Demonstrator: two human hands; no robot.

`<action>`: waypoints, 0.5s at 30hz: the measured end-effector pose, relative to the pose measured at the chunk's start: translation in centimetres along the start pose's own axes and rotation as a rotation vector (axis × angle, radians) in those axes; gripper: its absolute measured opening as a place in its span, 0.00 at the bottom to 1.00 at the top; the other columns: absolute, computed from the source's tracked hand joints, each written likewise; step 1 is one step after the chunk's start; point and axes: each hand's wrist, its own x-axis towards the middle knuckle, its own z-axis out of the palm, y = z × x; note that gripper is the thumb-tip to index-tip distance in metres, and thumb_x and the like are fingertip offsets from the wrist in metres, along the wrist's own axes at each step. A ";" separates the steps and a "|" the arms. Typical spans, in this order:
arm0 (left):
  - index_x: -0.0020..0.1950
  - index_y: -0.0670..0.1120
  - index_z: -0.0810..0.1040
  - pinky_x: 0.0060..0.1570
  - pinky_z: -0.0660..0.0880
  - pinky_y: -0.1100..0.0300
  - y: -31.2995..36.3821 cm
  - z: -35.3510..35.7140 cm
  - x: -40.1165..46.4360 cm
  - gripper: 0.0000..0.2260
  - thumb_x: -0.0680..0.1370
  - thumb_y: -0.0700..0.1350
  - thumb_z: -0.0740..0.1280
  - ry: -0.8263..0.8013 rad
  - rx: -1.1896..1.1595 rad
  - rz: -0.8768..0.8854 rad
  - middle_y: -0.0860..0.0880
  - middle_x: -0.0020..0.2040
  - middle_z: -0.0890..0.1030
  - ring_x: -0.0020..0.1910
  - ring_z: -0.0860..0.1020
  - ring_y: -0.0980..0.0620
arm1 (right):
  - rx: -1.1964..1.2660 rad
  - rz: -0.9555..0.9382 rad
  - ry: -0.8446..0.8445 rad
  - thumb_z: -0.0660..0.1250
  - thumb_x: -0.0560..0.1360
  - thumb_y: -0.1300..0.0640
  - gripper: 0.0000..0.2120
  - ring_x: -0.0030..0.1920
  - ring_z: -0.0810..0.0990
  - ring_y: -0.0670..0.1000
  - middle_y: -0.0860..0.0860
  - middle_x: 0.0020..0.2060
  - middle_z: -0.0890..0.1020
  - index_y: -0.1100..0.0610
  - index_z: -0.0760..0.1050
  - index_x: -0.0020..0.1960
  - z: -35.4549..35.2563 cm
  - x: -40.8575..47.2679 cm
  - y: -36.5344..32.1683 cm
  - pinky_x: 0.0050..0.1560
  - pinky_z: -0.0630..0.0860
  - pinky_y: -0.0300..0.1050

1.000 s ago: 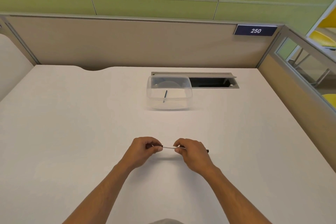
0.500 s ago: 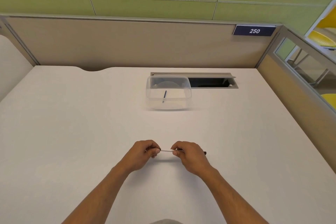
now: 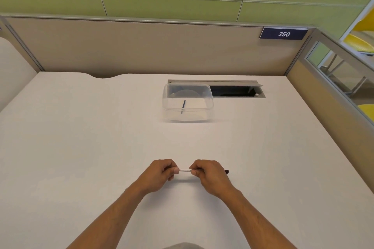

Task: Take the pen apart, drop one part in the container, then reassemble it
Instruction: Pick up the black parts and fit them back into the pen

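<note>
Pen (image 3: 185, 170) horizontal, long axis left-right, dark end rightward; left hand (image 3: 159, 176), right hand (image 3: 210, 177) both pinching it.

You hold the white pen (image 3: 185, 170) level above the table, its dark tip poking out to the right; a thin dark part (image 3: 183, 106) lies inside the clear container (image 3: 187, 102).

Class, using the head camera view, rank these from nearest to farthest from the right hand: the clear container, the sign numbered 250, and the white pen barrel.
1. White pen barrel: pinched by the right hand, between both hands.
2. Clear container: farther back on the desk, slightly left.
3. Sign numbered 250: on the partition, far back right.
</note>
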 end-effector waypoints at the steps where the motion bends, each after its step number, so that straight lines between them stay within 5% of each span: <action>1: 0.40 0.48 0.79 0.30 0.66 0.69 0.1 0.0 0.0 0.09 0.79 0.47 0.64 0.005 -0.005 0.002 0.52 0.31 0.78 0.28 0.69 0.60 | 0.001 -0.002 0.004 0.66 0.76 0.55 0.04 0.37 0.76 0.47 0.43 0.34 0.78 0.52 0.80 0.46 0.0 0.0 0.0 0.36 0.67 0.37; 15: 0.34 0.50 0.69 0.30 0.61 0.65 0.0 1.6 -0.2 0.16 0.82 0.48 0.57 0.117 -0.007 -0.005 0.54 0.29 0.68 0.28 0.63 0.58 | 0.021 -0.010 0.045 0.64 0.77 0.55 0.06 0.39 0.78 0.48 0.47 0.38 0.84 0.52 0.80 0.48 0.6 0.0 -0.1 0.39 0.73 0.43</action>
